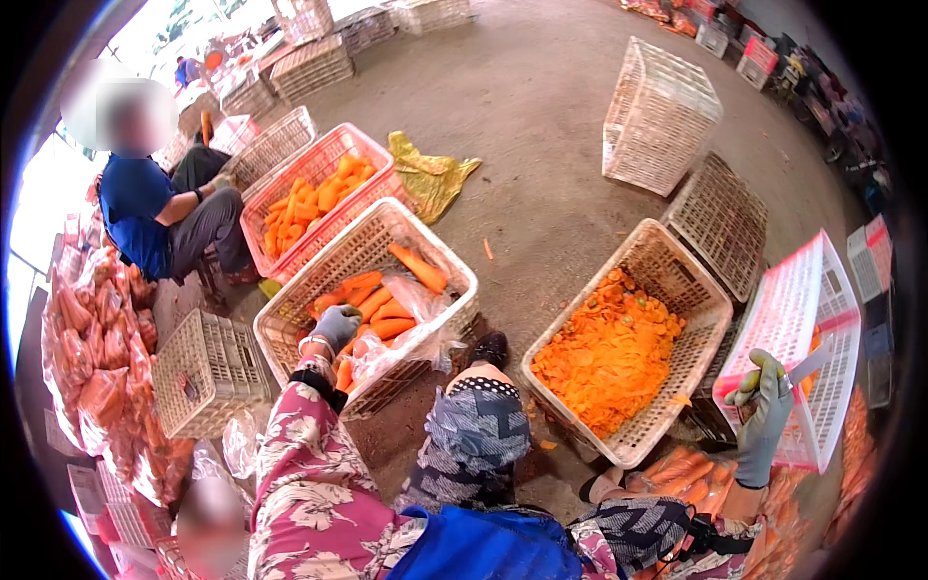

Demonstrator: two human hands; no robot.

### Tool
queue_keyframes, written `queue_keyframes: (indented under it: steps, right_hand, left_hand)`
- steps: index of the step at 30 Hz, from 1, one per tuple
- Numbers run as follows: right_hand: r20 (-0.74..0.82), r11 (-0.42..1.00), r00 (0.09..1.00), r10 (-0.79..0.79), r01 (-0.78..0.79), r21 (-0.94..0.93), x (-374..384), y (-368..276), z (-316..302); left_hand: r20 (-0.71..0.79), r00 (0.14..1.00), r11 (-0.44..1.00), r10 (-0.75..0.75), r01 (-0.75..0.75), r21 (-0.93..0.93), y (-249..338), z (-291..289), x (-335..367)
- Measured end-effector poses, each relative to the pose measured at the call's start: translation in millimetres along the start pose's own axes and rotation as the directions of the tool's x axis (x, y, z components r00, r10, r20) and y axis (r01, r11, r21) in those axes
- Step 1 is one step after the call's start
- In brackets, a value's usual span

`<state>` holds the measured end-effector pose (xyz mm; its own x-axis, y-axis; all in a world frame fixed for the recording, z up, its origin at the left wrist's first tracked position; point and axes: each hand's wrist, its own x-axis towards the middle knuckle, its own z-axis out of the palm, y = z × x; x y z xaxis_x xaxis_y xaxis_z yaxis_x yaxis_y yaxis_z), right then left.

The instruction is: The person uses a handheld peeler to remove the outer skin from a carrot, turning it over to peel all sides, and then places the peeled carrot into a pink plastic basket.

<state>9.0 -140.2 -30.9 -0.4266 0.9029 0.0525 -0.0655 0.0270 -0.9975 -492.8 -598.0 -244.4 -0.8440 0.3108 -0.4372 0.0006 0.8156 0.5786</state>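
Note:
My left hand (335,326), in a grey glove, reaches into a pale plastic basket (462,290) on the left. It touches whole carrots (391,311) there, some beside clear plastic bags (411,298). Its fingertips are hard to make out, so its grip is unclear. Out to the right, my right hand (767,420), gloved in grey with yellowish fingertips, is closed around a knife (810,364). The blade points away to the upper right, in front of a pink and white basket (788,300).
Between my hands stands a basket (710,319) heaped with orange peelings (609,358). A pink basket (372,198) of peeled carrots sits beyond the left one, near a seated person (140,208). Bagged carrots (101,367) are piled far left; more bags (681,474) lie below my right hand.

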Motion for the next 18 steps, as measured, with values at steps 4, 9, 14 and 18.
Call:
queue_keyframes:
  steps: [4,9,14,18]
  right_hand:
    - [0.001,0.995,0.996,0.087,-0.087,-0.058,1.4,8.8,52.2]
    - [0.001,0.973,0.986,0.165,-0.163,-0.165,16.1,35.3,93.1]
    - [0.000,0.946,0.980,0.199,-0.192,-0.259,29.9,58.2,128.7]
    - [-0.051,0.923,0.979,0.196,-0.202,-0.328,30.6,71.6,139.3]
  left_hand:
    - [-0.043,0.998,0.999,-0.051,0.051,0.016,-45.4,4.1,22.8]
    - [-0.005,0.996,0.972,0.085,-0.081,0.222,-20.7,33.5,64.2]
    - [0.090,0.956,0.875,0.279,-0.291,0.386,14.0,64.9,129.8]
    - [0.189,0.920,0.726,0.343,-0.387,0.568,40.2,97.5,173.3]
